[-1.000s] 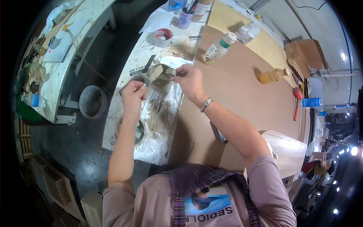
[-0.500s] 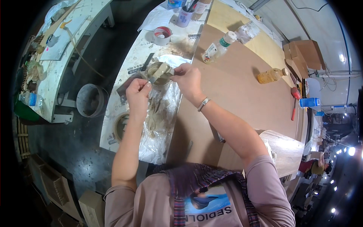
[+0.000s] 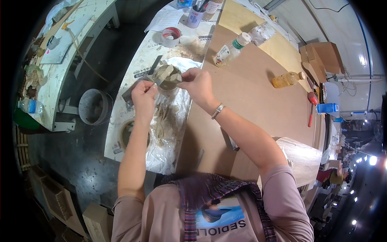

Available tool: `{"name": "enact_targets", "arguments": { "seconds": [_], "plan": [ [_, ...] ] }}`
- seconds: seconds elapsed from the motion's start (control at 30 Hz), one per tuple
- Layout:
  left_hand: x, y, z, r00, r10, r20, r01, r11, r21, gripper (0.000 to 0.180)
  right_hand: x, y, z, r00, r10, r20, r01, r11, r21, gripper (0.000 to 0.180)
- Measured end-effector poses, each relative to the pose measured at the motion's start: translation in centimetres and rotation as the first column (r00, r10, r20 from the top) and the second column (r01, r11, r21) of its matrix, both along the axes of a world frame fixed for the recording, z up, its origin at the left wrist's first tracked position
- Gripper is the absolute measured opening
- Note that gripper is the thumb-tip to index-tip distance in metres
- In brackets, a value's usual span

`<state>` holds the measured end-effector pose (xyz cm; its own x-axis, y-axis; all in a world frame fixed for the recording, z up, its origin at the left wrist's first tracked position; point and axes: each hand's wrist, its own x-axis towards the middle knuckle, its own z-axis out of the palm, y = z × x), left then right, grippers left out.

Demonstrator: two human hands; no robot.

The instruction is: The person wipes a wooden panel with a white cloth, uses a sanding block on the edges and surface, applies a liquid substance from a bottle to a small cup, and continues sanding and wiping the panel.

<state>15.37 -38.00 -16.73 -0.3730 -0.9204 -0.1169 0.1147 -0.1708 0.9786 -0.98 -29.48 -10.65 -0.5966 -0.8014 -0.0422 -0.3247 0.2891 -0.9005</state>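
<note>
In the head view, a round tub of grey-beige paste [image 3: 168, 85] stands at the near end of a plastic-covered work strip. My left hand [image 3: 144, 98] pinches a thin scraper blade [image 3: 159, 82] that reaches over the tub's left side. From the right, my right hand [image 3: 197, 85] pinches a small paste-smeared blade [image 3: 176, 78]; its fingers hide much of it. A lump of paste [image 3: 164, 72] sits between the two blades above the tub. Below the tub lies crumpled clear plastic sheet [image 3: 171, 133] streaked with paste.
A tape roll [image 3: 125, 135] lies beside my left forearm. Farther off are another tape roll [image 3: 171, 37], a cup of tools [image 3: 195, 18] and a white-capped bottle [image 3: 231, 50]. A yellowish bottle [image 3: 287, 80] lies on the brown board [image 3: 246, 97]. A bucket [image 3: 94, 107] stands on the floor.
Both hands have shifted slightly left and down in the picture. The paste lump between the blades looks lower and more spread over the tub. Both hands keep their pinch.
</note>
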Motion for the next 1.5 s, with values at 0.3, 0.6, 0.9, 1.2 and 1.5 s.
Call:
{"name": "enact_targets", "arguments": {
  "seconds": [0.3,0.6,0.9,1.2,1.5],
  "plan": [
    [-0.9,-2.5,0.1,0.984,-0.096,0.149,0.109,0.991,-0.079,0.004,-2.1,1.8,-0.8,0.919,0.118,0.376,-0.081,0.99,-0.113,0.021],
    [0.1,-3.3,-1.1,0.891,-0.018,0.454,0.16,0.947,-0.278,0.018,-2.3,3.1,1.1,0.602,0.244,0.761,-0.075,0.965,-0.25,0.026],
    [0.4,-1.6,1.3,0.845,0.257,0.468,-0.026,0.895,-0.445,0.025,-4.2,5.4,5.0,0.705,0.202,0.68,-0.06,0.972,-0.227,0.027],
    [-2.3,14.1,10.6,0.841,-0.49,0.228,0.524,0.634,-0.569,0.01,-9.5,13.8,11.9,0.949,-0.104,0.298,0.131,0.989,-0.071,0.019],
    [-9.0,30.2,15.9,0.534,-0.721,0.441,0.565,-0.084,-0.821,0.039,-10.6,25.8,15.3,0.937,-0.282,0.205,0.318,0.932,-0.173,0.025]
  ]
}}
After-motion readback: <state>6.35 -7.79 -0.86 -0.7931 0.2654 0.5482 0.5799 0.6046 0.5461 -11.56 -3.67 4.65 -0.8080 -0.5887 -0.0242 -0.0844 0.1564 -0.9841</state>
